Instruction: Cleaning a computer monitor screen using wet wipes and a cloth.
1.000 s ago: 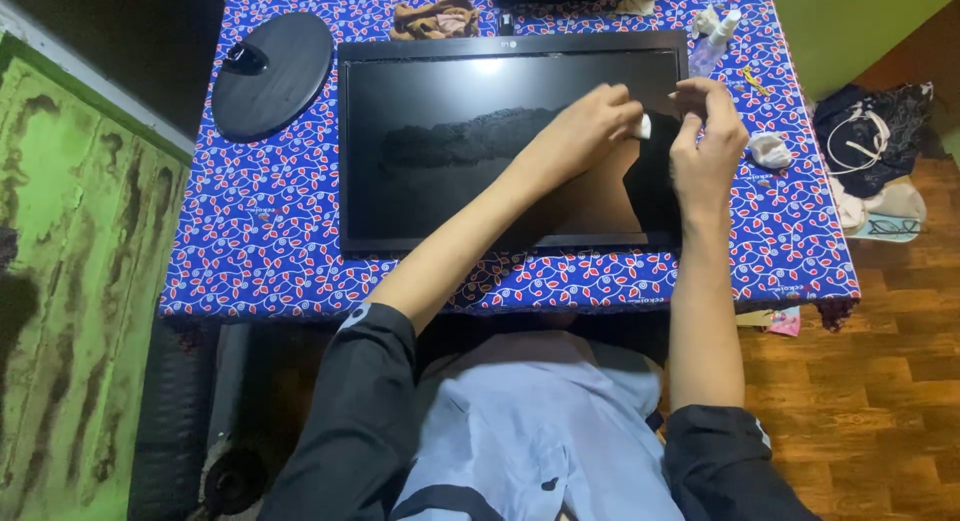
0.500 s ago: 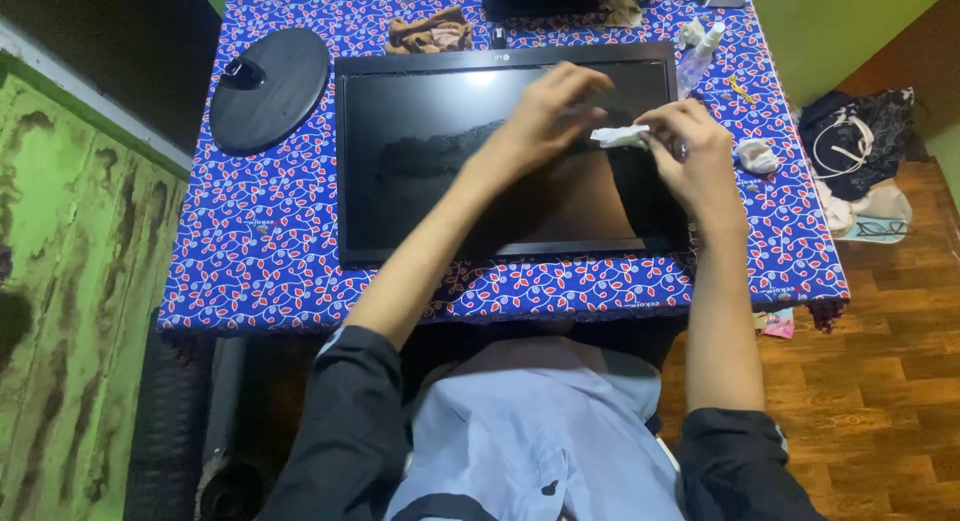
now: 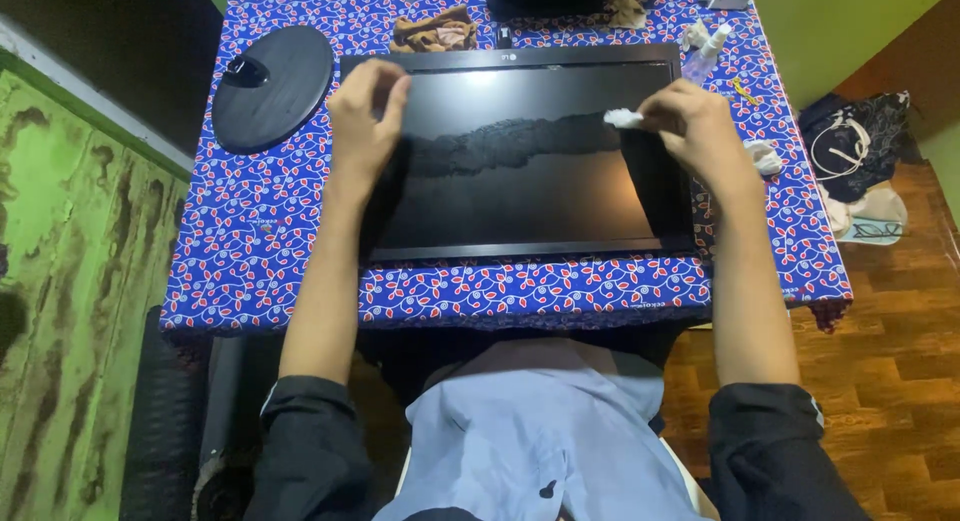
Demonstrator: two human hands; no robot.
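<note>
Wiping stage: right hand (image 3: 695, 131) pinches a white tissue (image 3: 623, 118) against the monitor (image 3: 520, 156). Left hand (image 3: 365, 116) lies open, bracing its corner; next stroke likely needs even pressure

We see a table under a blue floral cloth (image 3: 260, 231), a worn green wall (image 3: 70, 281) at left, and reddish wooden floorboards (image 3: 880, 381) at right.

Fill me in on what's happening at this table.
A person has a flat monitor lying face up on a blue patterned tablecloth. The left hand rests on the monitor's upper left corner. The right hand presses a white wad onto the screen near its upper right. The round stand lies detached beside it.
</note>
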